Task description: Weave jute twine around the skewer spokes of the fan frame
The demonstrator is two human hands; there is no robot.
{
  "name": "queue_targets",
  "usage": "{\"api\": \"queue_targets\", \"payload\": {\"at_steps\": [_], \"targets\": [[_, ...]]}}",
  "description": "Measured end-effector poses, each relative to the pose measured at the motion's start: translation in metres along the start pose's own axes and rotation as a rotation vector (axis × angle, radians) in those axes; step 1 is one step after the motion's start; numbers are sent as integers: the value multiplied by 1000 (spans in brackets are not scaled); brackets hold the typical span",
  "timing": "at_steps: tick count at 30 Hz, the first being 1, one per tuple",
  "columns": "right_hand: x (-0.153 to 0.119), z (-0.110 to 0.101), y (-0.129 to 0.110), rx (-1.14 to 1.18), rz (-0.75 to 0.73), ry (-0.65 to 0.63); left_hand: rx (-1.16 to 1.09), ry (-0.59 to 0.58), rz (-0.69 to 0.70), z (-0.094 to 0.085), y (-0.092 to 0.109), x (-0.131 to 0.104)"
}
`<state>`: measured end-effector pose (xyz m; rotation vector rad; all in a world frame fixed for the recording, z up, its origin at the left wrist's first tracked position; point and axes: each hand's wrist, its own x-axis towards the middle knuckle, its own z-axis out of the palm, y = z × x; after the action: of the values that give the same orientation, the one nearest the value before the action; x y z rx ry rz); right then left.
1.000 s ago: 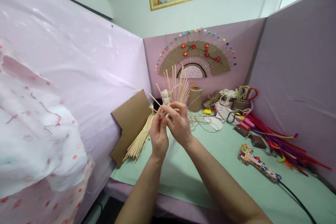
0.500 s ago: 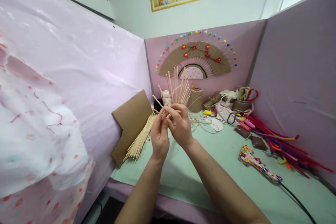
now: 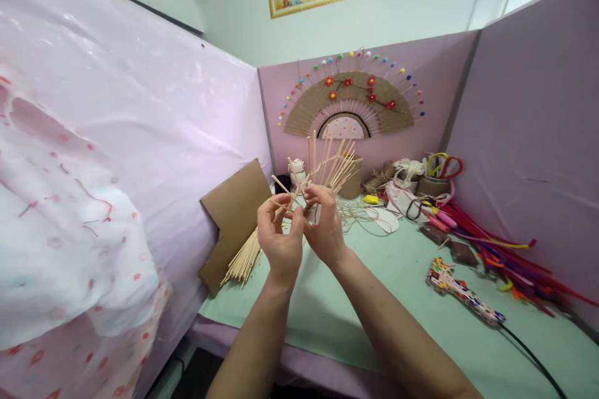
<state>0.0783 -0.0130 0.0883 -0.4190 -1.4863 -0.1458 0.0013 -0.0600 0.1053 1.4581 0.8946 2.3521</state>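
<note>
Both hands hold a fan-like spread of thin wooden sticks above the table. My left hand pinches the sticks at the left side of the spread, thumb and fingers curled around them. My right hand grips the base of the spread, its thumb and index finger close together near a strand of twine. Fingers hide where the sticks meet. Below and behind my left hand lies a bundle of loose sticks, beside a piece of cardboard.
A twine spool and loose twine lie behind my hands. At right are a patterned glue gun, pipe cleaners and scissors in a holder. A decorated fan hangs on the back panel.
My left hand has shifted left and its fingers have spread a little from my right hand. The stick spread has tilted to the right and slightly down.
</note>
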Motion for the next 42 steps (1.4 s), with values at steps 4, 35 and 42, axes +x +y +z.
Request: {"api": "queue_targets", "payload": {"at_steps": [4, 35, 42], "targets": [[0, 0, -2, 8, -3, 8, 109, 25, 74, 5, 6, 3], [-3, -3, -5, -20, -21, -16, 255, 90, 136, 3, 1, 1], [-3, -4, -6, -41, -22, -26, 326, 76, 210, -1, -6, 1]]}}
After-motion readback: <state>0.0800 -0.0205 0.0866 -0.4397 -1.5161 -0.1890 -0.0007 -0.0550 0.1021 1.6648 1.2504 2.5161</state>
